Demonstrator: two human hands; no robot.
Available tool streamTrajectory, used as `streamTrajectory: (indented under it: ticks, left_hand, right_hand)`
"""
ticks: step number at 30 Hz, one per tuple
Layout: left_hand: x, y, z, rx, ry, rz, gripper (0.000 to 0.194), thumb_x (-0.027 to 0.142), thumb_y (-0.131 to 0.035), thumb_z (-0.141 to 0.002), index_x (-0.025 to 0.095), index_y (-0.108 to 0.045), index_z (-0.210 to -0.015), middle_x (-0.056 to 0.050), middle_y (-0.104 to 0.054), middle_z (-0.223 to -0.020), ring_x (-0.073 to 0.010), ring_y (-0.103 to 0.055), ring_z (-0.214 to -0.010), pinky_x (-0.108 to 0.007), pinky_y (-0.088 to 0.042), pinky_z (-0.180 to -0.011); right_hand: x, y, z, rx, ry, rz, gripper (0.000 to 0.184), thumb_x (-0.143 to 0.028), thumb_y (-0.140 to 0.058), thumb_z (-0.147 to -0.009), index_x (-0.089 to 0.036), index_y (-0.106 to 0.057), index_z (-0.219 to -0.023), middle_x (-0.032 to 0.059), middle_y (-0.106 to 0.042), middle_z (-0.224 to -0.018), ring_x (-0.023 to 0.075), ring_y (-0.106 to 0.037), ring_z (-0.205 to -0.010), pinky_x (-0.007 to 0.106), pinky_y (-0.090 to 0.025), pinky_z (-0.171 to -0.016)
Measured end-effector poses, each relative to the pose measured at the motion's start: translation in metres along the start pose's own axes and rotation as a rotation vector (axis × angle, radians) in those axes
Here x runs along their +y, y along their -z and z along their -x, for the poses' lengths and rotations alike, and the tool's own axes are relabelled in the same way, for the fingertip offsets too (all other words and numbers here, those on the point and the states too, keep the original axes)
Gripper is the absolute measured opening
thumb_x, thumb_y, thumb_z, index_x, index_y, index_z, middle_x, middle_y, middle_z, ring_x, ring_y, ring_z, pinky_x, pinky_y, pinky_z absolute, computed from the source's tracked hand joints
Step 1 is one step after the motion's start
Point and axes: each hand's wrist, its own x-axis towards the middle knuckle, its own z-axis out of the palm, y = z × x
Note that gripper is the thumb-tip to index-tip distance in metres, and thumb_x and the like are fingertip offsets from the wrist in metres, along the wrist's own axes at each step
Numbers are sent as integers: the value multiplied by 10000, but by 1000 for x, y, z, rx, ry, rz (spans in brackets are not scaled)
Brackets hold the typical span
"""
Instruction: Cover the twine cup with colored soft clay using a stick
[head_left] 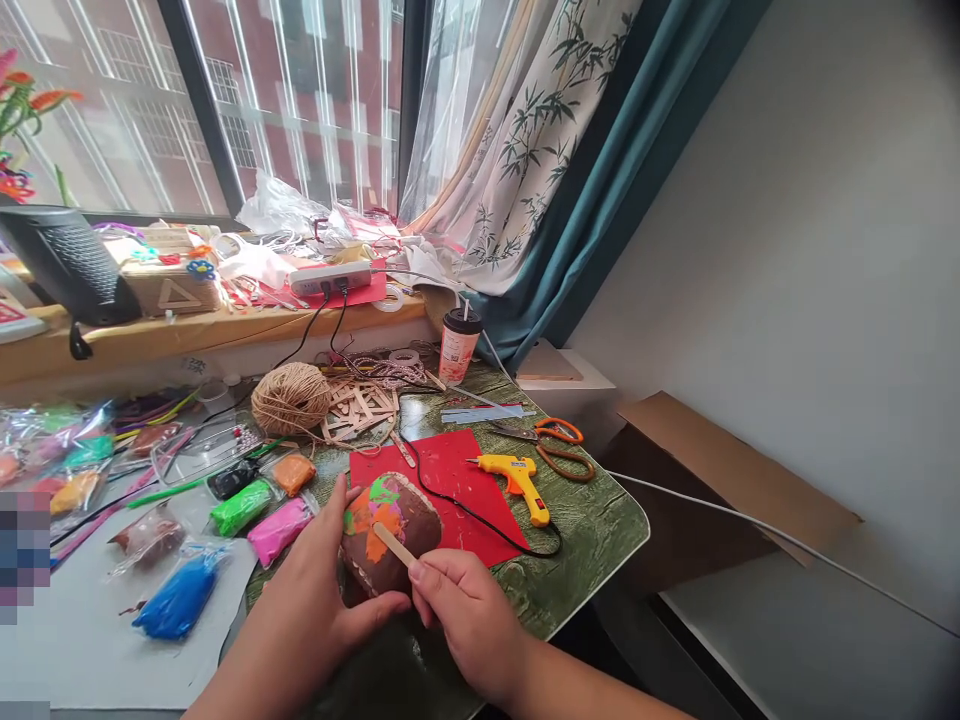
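Observation:
A brown rounded clay-covered piece (418, 515) with a pale twisted trim along its edges is gripped by my left hand (319, 570), thumb at the near side and fingers along the left. Orange and green clay patches (379, 510) are spread over its surface. My right hand (469, 610) pinches a wooden craft stick (395, 545), whose far end rests against the orange patch. Beneath and beyond the piece lies a red sheet (450, 460). The underside of the brown piece is hidden.
A yellow glue gun (517, 480) lies on the red sheet, its black cord looping nearby. Orange-handled scissors (559, 445), a twine ball (291, 398), a lidded cup (459, 345) and bags of blue clay (180, 600), green clay (241, 508) and pink clay (279, 530) surround the work.

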Motion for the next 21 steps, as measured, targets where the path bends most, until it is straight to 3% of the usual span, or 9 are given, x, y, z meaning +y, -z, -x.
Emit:
streamTrajectory:
  ticks: [7,21]
  left_hand:
    - [1,0,1,-6,17,-36,1210,591,-801,-844,257,-73,-1750,-236,-540,-1655,-437,-560,-1493,-619,-561,-1130]
    - [-2,-3,0,-3,9,-43,1197,625,-779,-850,241,-91,-1751,-220,-542,-1660,-432,-544,-1507,-597,-568,-1132]
  right_hand:
    - [1,2,-3,43,-35,-66,639,-769,-572,-943,-255,-472,-577,-52,-379,-530,152,-348,-556,324,-269,-573]
    - [0,-1,-1,115,-67,-122,560,-657,-597,-948,-257,-471,-576,-53,-375,-515,146,-346,-535,319,-258,-542]
